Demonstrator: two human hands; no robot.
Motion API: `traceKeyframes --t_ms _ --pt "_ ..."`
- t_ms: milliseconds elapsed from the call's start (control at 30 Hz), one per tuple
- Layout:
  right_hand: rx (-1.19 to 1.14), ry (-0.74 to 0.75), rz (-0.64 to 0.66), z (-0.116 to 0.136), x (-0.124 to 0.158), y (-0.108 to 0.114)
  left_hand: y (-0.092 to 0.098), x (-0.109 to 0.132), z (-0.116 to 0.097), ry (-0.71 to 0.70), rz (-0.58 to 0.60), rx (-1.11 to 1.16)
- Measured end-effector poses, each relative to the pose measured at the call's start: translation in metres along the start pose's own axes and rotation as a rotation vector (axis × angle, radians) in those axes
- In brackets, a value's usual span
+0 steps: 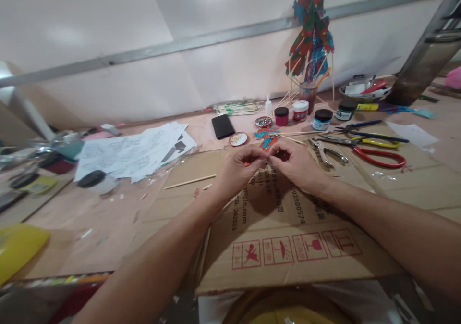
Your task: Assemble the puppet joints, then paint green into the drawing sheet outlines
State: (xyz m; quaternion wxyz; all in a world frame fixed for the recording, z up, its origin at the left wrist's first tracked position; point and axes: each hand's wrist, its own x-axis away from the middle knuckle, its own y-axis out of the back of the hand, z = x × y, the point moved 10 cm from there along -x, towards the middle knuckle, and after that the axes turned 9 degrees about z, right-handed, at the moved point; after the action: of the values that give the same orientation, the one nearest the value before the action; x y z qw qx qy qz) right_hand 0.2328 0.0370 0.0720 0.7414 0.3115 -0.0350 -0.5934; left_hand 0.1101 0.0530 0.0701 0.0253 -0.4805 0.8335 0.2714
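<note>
Over the flattened cardboard [288, 273], my left hand [242, 166] and my right hand [293, 164] meet at the fingertips, both in a closed pinch. Whatever lies between the fingers is too small to make out. Bits of red show beside the fingers of each hand. Just beyond them lie painted red and blue cut-out pieces [265, 134] and thin wooden sticks [293, 140]. A shallow lid with small gold bits [238, 139] sits past my left hand. Close to my right hand rests a silver hole-punch-like plier [326, 152].
Red-handled shears [382, 157] and yellow-handled pliers [387, 140] lie to the right. Paint jars [322, 120] and a cup [308, 95] holding sticks stand at the back, near a tall painted figure [312, 35]. A black phone [222, 127] and paper sheets [122, 151] lie left.
</note>
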Motion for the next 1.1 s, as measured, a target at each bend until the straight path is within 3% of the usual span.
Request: traceKeyframes --t_ms 367,733,1100 --pt "0.005 -0.013 0.014 -0.0045 0.0000 -0.0016 -0.0009 -0.0004 -0.0018 -0.022 0.041 -0.050" --pt "0.002 -0.005 -0.027 -0.0037 -0.0001 0.0031 -0.0010 -0.0017 0.0006 0.051 0.045 -0.017" --pt "-0.024 0.016 -0.034 -0.0032 0.0000 0.0027 0.0025 -0.0037 0.0051 0.141 -0.027 0.071"
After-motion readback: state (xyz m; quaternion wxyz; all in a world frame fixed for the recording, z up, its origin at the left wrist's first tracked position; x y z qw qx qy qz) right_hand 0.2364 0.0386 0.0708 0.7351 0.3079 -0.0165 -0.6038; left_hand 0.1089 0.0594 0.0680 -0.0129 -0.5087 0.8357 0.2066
